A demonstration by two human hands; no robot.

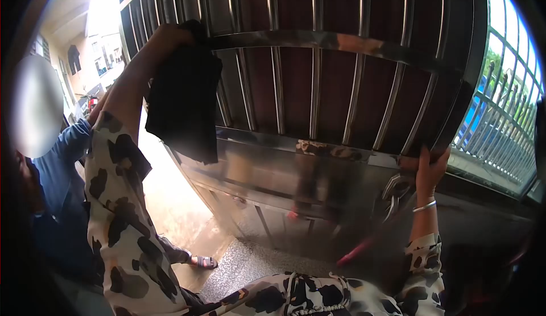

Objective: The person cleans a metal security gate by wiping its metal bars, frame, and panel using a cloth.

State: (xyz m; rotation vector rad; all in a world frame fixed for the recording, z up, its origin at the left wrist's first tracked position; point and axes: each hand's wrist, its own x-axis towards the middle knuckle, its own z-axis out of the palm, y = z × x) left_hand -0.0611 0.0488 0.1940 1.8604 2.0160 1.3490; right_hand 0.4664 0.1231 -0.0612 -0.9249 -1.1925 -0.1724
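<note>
My left hand (172, 36) is raised at the upper left, its fingers closed on a black cloth (185, 102) at the horizontal rail of a metal gate (273, 37). The cloth hangs down in front of the shiny bars, and part of my fingers is hidden by it. Lower right, my right hand (430, 171) grips the gate's edge beside the lower rail, thumb pointing up. Below and left of that hand sits a metal door handle (395, 193) on the polished lower panel (273, 174).
A person in a blue top (62, 168) stands close on my left. Near the gate's foot is a sandalled foot (203, 262), beside a speckled floor slab (250, 265). A barred window (500, 105) lies to the right. Sunlit ground (170, 191) shows past the gate's left edge.
</note>
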